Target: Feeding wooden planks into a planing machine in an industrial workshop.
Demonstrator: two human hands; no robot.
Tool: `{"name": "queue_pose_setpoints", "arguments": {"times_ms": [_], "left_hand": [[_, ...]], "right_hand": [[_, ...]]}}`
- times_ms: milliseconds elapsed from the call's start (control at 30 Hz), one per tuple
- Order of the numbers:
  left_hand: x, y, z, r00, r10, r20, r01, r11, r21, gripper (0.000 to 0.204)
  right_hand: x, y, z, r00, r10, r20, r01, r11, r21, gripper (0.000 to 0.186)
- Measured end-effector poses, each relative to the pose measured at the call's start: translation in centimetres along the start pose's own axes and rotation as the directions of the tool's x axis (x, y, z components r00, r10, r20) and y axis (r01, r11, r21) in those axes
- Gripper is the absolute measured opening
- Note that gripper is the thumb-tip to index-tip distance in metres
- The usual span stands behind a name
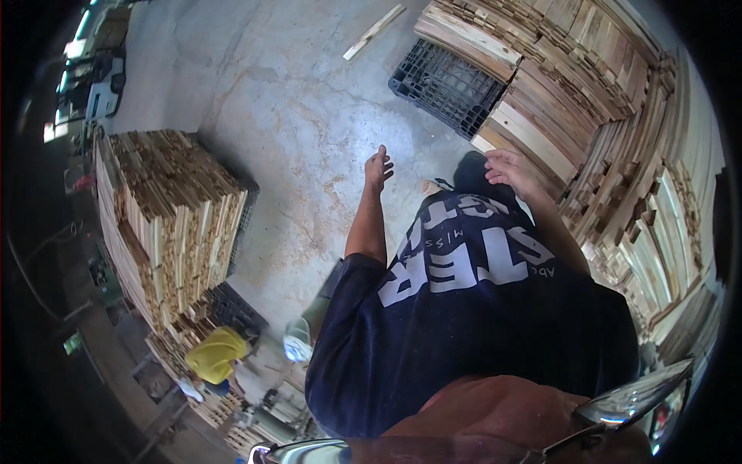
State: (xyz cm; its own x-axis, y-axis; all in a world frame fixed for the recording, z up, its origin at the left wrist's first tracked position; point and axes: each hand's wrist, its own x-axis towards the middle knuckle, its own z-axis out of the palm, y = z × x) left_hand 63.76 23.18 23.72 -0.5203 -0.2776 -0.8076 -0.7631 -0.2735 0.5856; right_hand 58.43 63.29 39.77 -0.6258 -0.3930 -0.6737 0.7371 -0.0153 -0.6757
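Observation:
My left hand point(379, 164) hangs in mid-view over the concrete floor, its fingers apart and holding nothing. My right hand point(506, 168) is open with loosely curved, separated fingers, beside my dark printed shirt and in front of stacked planks point(545, 120) on the right. The black plastic pallet point(421, 73) lies beyond both hands, its grid partly bare and bordered by boards. A loose pale board point(373, 32) lies on the floor farther off.
A tall stack of short boards point(174, 193) stands on a pallet at left. Behind it, a person in yellow point(215, 352) bends near more wood. Long bundled planks point(657, 240) line the right side. A vehicle point(100, 89) is at the far left.

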Motion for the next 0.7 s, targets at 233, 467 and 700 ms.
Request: {"name": "queue_pose_setpoints", "arguments": {"times_ms": [233, 467, 700], "left_hand": [[8.7, 6.1, -3.1, 0.998, 0.055, -0.027, -0.033, 0.861, 0.507, 0.074], [17.2, 14.4, -6.4, 0.975, 0.142, 0.173, -0.208, 0.278, 0.938, 0.098], [31.1, 25.7, -1.5, 0.923, -0.168, 0.346, -0.352, -0.011, 0.936, 0.1]], "right_hand": [[12.8, -3.6, 1.8, 0.995, 0.011, -0.1, 0.016, 0.963, 0.268, 0.041], [28.5, -6.8, 2.7, 0.973, 0.097, -0.212, 0.033, 0.842, 0.538, 0.041], [40.8, -10.3, 2.0, 0.959, 0.093, -0.267, 0.128, 0.699, 0.703, 0.049]]}}
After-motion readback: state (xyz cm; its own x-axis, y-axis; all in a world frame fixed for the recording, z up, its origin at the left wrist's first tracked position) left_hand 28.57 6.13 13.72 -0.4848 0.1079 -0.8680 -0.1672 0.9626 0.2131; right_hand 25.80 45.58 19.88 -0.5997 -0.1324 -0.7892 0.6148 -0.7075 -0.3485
